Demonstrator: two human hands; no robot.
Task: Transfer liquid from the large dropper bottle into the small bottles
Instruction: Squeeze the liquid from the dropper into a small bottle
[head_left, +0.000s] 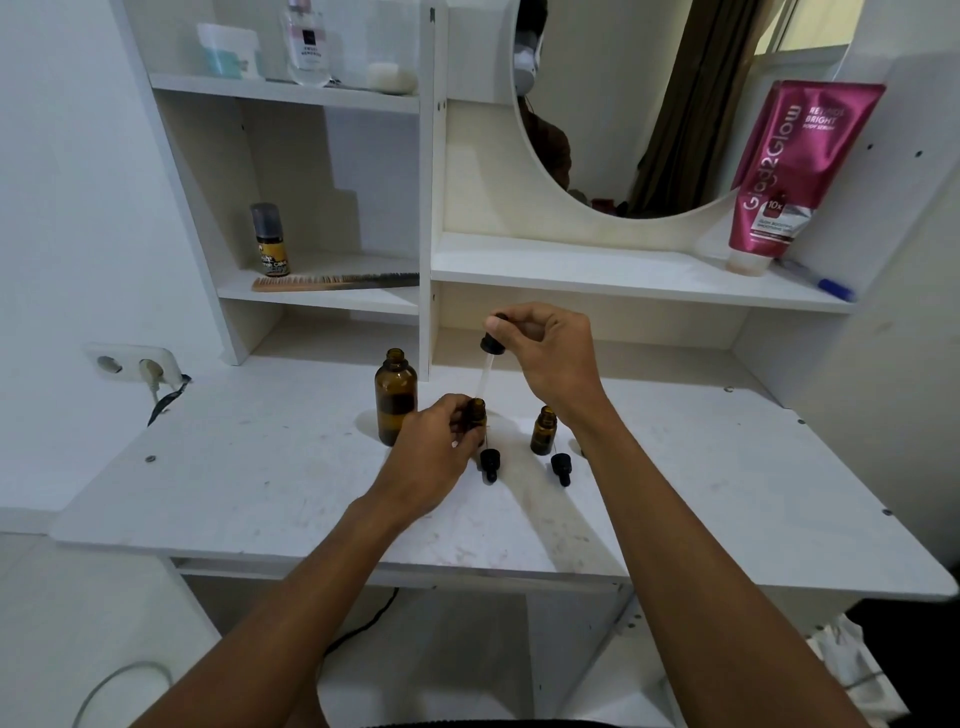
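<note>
Scuffed white table; round mirror at 12 o'clock, wall socket at 9 o'clock. On table, left grip curled round small bottle; right grip pinches dropper above it. Uncapped large dropper bottle at 10 o'clock of small bottle.

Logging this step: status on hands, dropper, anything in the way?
Right hand pinches dropper, pipette angled down to small amber bottle; left hand grips that bottle. Large amber bottle open. Nothing blocking; two small dropper caps lie clear.
</note>
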